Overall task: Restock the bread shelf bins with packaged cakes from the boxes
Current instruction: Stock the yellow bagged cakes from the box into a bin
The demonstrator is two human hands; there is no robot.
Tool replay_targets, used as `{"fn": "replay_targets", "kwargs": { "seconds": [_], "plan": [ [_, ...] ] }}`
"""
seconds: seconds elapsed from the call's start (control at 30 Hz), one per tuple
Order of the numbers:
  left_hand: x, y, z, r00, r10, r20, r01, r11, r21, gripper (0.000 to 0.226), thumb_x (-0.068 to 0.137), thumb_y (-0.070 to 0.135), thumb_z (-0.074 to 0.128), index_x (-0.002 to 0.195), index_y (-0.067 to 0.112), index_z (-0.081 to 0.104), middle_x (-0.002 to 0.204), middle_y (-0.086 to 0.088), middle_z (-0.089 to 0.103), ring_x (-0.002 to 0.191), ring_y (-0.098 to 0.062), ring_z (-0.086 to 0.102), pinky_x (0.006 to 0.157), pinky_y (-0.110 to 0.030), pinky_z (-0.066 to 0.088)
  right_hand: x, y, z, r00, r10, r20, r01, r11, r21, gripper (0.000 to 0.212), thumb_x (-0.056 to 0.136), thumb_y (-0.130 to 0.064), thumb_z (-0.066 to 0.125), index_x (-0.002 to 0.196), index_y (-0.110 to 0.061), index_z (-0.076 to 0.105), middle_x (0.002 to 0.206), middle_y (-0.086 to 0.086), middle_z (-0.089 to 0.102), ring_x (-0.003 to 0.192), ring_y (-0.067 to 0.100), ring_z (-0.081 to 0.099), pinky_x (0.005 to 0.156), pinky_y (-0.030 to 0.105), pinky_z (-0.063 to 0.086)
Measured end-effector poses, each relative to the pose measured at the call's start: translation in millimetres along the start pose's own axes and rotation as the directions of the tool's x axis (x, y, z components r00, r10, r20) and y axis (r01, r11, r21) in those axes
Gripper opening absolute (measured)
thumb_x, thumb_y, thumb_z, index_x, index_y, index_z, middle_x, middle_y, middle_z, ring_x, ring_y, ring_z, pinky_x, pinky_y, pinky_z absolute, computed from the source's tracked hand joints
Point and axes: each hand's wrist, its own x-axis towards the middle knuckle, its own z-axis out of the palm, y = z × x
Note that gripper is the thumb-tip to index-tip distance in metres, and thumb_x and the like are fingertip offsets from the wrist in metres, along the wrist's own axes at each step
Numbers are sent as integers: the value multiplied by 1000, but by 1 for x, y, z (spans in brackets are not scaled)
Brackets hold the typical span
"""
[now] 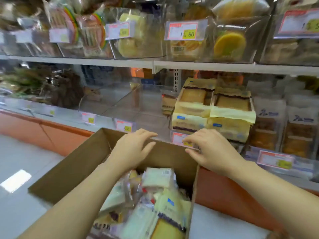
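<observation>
Both empty, loosely spread, left hand (133, 149), right hand (214, 150), over box (69, 171), pale-yellow packaged cakes (165, 209), perhaps purple-striped.

Cardboard box (72, 163): near end cut off by the bottom edge. Price label (185, 31): small print blurred, not legible.

The left hand (133, 149) and right hand (213, 150) are showing bare, with bare forearms filling the lower frame.
</observation>
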Motion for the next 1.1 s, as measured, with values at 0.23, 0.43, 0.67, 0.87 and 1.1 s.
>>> {"fn": "replay_targets", "kwargs": {
  "seconds": [0.23, 0.43, 0.67, 0.87, 1.1],
  "plan": [
    [-62, -73, 3, 966, -257, -4, 256, 963, -89, 29, 93, 33, 55, 122, 34, 60, 118, 17, 61, 105, -7, 59, 87, -31, 48, 30, -62, 60, 836, -123, 535, 66, 990, 124, 37, 91, -40, 55, 126, -29, 55, 122, -8, 60, 111, 14, 55, 88, 30, 46],
    [-77, -101, 23, 909, -355, 217, 379, 923, -76, 32, 94, 40, 51, 125, 44, 54, 112, 16, 61, 103, -10, 58, 85, -33, 49, 41, -85, 112, 432, -106, 895, 154, 987, 43, 58, 83, -20, 66, 137, -26, 47, 128, 4, 56, 112, 23, 55, 73, 23, 42],
    [-81, -109, 28, 867, -347, 358, 373, 928, -4, 41, 96, 44, 47, 137, 39, 45, 127, 12, 55, 111, -13, 54, 87, -34, 47, 38, -93, 132, 243, -146, 959, 293, 954, 71, 40, 80, -32, 71, 115, -14, 61, 104, 8, 62, 88, 22, 53, 69, 29, 40],
    [-82, -90, 25, 884, -222, 411, 371, 868, -330, 44, 92, 42, 56, 135, 35, 49, 130, 14, 54, 105, -2, 55, 93, -23, 44, 78, -73, 80, 714, -193, 673, 119, 981, 155, 15, 79, -32, 71, 90, -21, 70, 74, -9, 57, 75, 11, 53, 68, 24, 41],
    [-63, -54, 22, 961, -103, 256, 210, 874, -438, 63, 84, 41, 69, 139, 29, 43, 136, 22, 45, 125, 5, 41, 103, -10, 30, 81, -62, 20, 922, -229, 311, 165, 962, 219, 6, 85, -20, 68, 89, -23, 70, 80, -16, 60, 75, 0, 51, 68, 13, 40]
  ]
}}
